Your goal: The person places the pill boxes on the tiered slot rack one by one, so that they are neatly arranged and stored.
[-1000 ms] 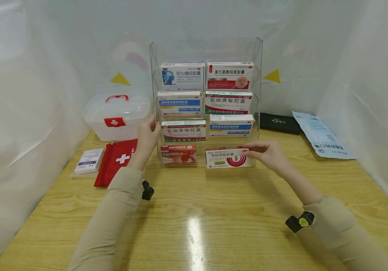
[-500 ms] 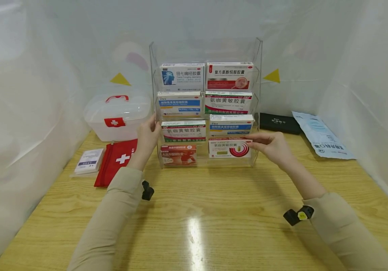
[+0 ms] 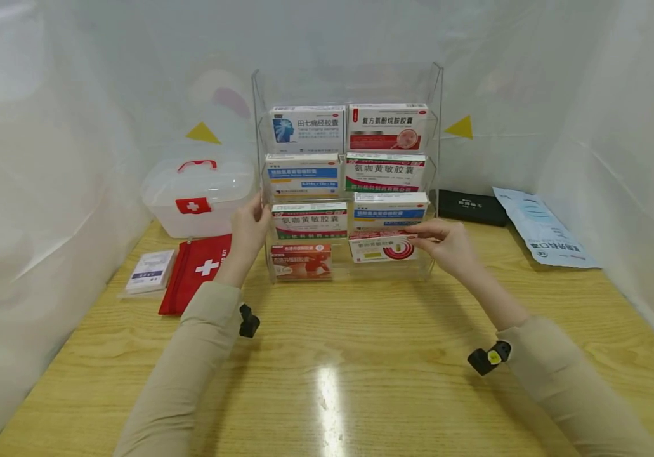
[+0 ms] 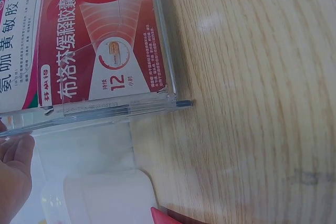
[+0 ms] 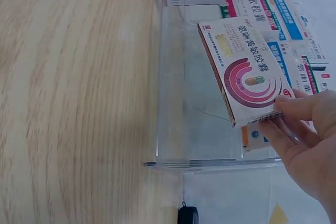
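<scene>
A clear acrylic display rack (image 3: 349,89) stands on the table, its tiers filled with medicine boxes. My left hand (image 3: 249,231) holds the rack's left side edge; in the left wrist view only part of that hand (image 4: 16,177) shows. By its right end, my right hand (image 3: 446,251) pinches a white medicine box with pink rings (image 3: 382,247), thumb in front. This box is tilted in front of the bottom right compartment, apart from the tabletop, and in the right wrist view (image 5: 247,69) its printed face is plain. An orange-red medicine box (image 3: 300,261) sits in the bottom left compartment.
Left of the rack are a clear first-aid case (image 3: 201,184), a red pouch (image 3: 195,273) and a white packet (image 3: 150,271). A black case (image 3: 471,208) and a blue mask packet (image 3: 543,228) lie to the right. The wooden table (image 3: 327,355) extends in front.
My right hand has lifted the white medicine box from low before the rack, then shifted it slightly left and tilted it. The left hand and the rack have stayed put.
</scene>
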### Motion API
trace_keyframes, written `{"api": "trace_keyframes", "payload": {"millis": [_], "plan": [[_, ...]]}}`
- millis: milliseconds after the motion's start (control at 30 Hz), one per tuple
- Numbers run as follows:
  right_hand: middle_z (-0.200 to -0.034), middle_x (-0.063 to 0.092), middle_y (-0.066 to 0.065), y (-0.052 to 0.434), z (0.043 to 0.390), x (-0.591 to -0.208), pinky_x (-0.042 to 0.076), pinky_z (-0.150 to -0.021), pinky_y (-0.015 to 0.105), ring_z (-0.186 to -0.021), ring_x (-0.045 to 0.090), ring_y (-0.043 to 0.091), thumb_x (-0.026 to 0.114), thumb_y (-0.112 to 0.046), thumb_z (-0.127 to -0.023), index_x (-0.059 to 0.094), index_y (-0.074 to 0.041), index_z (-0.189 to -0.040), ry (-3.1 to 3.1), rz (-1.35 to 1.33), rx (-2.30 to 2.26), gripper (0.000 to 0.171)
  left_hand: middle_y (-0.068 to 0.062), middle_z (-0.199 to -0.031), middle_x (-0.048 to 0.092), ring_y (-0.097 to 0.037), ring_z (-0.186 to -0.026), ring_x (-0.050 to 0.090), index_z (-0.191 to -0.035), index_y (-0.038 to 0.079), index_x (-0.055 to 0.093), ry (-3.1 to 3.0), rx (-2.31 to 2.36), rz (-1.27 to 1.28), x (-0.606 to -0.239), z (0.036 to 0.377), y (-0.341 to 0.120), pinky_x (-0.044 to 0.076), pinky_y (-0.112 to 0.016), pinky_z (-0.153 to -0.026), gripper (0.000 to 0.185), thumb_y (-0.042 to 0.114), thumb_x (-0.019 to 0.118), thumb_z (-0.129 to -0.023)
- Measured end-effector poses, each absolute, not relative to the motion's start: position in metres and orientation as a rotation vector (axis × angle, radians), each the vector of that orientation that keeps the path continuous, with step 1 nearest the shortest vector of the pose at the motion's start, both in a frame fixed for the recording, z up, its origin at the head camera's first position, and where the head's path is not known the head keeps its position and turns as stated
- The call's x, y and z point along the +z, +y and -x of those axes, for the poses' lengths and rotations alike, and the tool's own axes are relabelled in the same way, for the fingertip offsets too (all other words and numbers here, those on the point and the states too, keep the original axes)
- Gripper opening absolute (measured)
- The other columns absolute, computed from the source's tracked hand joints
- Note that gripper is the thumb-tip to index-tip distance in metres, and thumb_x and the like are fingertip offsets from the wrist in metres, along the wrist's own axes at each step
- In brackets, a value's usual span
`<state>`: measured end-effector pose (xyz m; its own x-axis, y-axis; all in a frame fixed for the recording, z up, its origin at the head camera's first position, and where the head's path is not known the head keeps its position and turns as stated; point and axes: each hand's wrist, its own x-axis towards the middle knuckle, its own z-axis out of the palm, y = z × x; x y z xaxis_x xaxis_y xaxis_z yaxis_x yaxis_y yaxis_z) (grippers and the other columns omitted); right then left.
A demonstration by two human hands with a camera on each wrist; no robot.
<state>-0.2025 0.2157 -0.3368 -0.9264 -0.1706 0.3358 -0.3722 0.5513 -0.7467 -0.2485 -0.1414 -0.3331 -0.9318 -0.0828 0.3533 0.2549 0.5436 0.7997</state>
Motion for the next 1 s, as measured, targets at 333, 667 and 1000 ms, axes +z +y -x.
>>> {"api": "trace_keyframes", "payload": {"millis": [333,667,1000], "plan": [[-0.1,0.069,0.02,0.204,0.209,-0.349,0.059,-0.073,0.037,-0.092,0.066,0.032,0.068,0.004,-0.08,0.072,0.002,-0.099,-2.582,-0.532,1.219,0.02,-0.017,-0.129,0.057,-0.029,-0.109,0.063,-0.139,0.011,0.045,-2.426,-1.342,0.145,-0.334,0.248,-0.141,0.054,-0.037,-0.089,0.045,0.008,0.048,-0.094],[-0.099,0.066,0.024,0.204,0.208,-0.358,0.058,-0.072,0.039,-0.089,0.066,0.036,0.067,0.009,-0.079,0.07,0.005,-0.098,-2.596,-0.554,1.205,0.019,-0.017,-0.126,0.06,-0.026,-0.096,0.065,-0.138,0.011,0.047,-2.424,-1.328,0.139,-0.333,0.249,-0.14,0.056,-0.036,-0.082,0.044,0.008,0.048,-0.094],[-0.101,0.064,0.024,0.204,0.205,-0.358,0.057,-0.078,0.046,-0.091,0.065,0.039,0.062,0.008,-0.083,0.066,0.007,-0.099,-2.682,-0.607,1.057,0.017,-0.019,-0.113,0.067,-0.02,-0.076,0.059,-0.136,0.009,0.05,-2.412,-1.299,0.137,-0.334,0.25,-0.141,0.042,-0.012,-0.057,0.043,0.008,0.049,-0.093]]}}
